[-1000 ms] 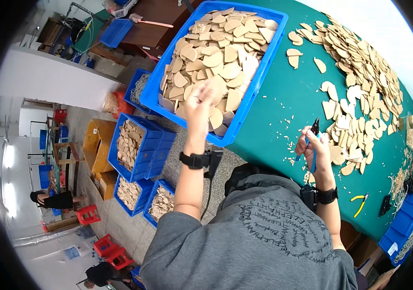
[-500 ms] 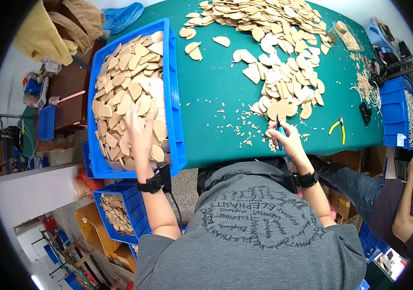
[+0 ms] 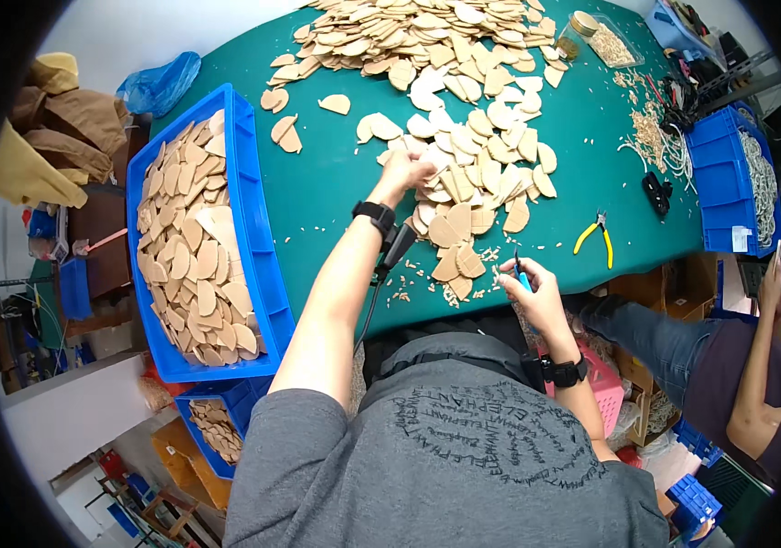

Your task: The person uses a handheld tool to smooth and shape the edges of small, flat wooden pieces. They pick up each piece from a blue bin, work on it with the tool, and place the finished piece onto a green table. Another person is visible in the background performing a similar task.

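Flat tan half-round wooden pieces point(image 3: 465, 142) lie in a loose heap on the green table point(image 3: 317, 228). My left hand point(image 3: 401, 171) reaches over the left side of this heap, fingers bent and drawn together among the pieces; whether one is between them is hidden. Close to the table's front edge, my right hand point(image 3: 537, 294) is closed around blue-handled pliers point(image 3: 522, 274), their dark tip pointing away from me. A small cluster of wooden pieces point(image 3: 457, 262) and scattered chips point(image 3: 401, 294) lie just left of the pliers.
On the left stands a blue bin point(image 3: 260, 228) full of similar pieces. A larger pile point(image 3: 409, 36) covers the far edge. Yellow-handled cutters point(image 3: 594, 239), a black clip-like object point(image 3: 655, 194) and a blue crate of cord point(image 3: 719, 183) are to the right. Another person point(image 3: 738, 384) is beyond.
My left hand has left the bin and moved right to the heap on the table. My right hand still holds the pliers. The view has shifted, and pieces near the pliers lie differently.
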The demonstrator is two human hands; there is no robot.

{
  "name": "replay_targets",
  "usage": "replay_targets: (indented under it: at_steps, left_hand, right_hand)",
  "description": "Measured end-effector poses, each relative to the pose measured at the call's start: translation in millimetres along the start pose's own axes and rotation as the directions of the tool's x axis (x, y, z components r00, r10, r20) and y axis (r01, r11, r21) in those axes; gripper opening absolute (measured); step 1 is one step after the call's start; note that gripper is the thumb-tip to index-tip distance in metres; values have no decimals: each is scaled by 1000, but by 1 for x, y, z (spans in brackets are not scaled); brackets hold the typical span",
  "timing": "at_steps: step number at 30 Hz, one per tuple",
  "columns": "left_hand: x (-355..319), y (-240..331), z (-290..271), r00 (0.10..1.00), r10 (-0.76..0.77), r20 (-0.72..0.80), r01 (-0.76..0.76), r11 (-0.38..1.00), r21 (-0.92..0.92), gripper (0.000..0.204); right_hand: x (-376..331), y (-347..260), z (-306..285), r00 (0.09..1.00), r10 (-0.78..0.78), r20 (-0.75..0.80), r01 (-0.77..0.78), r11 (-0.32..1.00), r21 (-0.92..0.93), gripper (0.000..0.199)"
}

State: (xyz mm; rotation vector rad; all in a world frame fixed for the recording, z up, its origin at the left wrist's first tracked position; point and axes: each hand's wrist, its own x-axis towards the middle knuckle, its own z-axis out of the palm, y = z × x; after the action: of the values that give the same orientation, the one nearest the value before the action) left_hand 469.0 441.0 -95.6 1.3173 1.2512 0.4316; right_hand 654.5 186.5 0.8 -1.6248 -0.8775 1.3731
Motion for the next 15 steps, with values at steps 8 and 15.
replay_targets:
  at_steps: [8,15]
  left_hand:
    - [-127,26,-8,980,-36,198,171,668,-724,32]
    - [-212,65,15,992,-5,-126,-84,715,-694,40]
  right_hand:
    - [27,-23,-18,988,-100,117,106,993,-45,22]
    - [39,-73,19,901,-232,366,316,930,-189,24]
